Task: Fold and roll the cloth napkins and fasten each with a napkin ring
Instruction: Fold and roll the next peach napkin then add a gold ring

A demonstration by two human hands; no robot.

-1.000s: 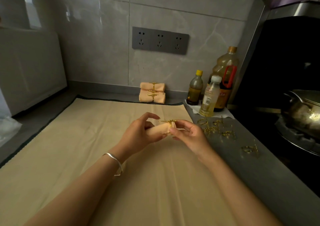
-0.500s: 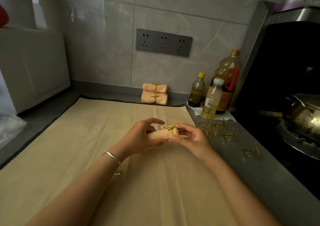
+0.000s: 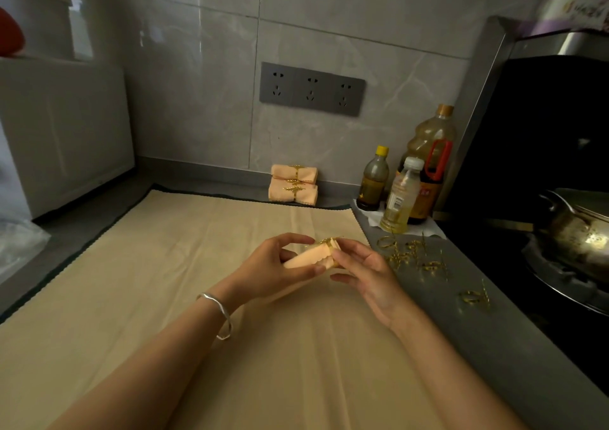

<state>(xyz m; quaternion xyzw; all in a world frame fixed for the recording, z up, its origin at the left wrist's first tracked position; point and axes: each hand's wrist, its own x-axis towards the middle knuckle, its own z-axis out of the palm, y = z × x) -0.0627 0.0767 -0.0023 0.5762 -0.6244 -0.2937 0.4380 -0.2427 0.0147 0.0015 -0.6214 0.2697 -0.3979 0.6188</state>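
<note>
White appliance (image 3: pixel 59 133) far left. Beige mat (image 3: pixel 148 297) covers the counter. Two ringed napkins (image 3: pixel 293 184) stacked at the far wall. Mid-scene, over the mat: left hand (image 3: pixel 273 273), fingers and thumb curled round a peach rolled napkin (image 3: pixel 304 258). Gold napkin ring (image 3: pixel 328 241) at its right end. Right hand (image 3: pixel 367 273) pinches that end, partly hiding it. Right: three bottles (image 3: pixel 403 195), loose rings (image 3: pixel 412 255) on grey counter, pot (image 3: pixel 580 235) on the stove.
</note>
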